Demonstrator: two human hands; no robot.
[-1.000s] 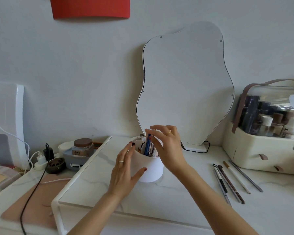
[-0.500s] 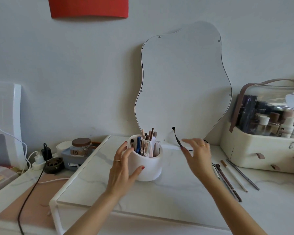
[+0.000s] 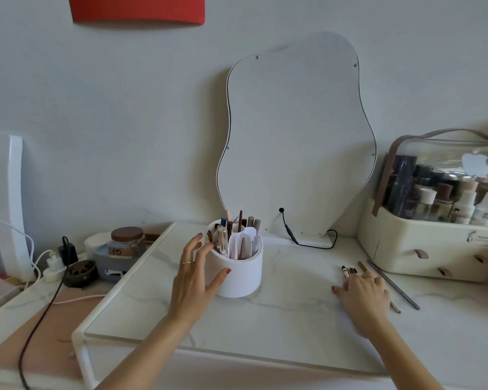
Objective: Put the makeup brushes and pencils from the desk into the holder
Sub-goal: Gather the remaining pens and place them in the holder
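A white round holder [image 3: 241, 273] stands on the marble desk top, with several brushes and pencils [image 3: 233, 235] upright inside it. My left hand [image 3: 196, 273] cups the holder's left side, fingers spread against its wall. To the right, my right hand [image 3: 362, 295] lies palm down over several pencils [image 3: 350, 270] on the desk, whose tips stick out past my fingers. A thin dark pencil [image 3: 392, 284] lies just right of that hand, untouched. Whether my fingers grip any pencil is hidden under the hand.
A wavy mirror [image 3: 296, 142] leans on the wall behind the holder, its black cable [image 3: 299, 242] trailing on the desk. A cream cosmetics organiser [image 3: 423, 249] stands at the right. A jar [image 3: 126, 242], chargers and cords sit lower left. The desk's raised front edge [image 3: 81, 337] is near.
My right hand left the holder after dropping a blue pencil in, swung right and came down onto the pencils on the desk. My left hand stayed on the holder.
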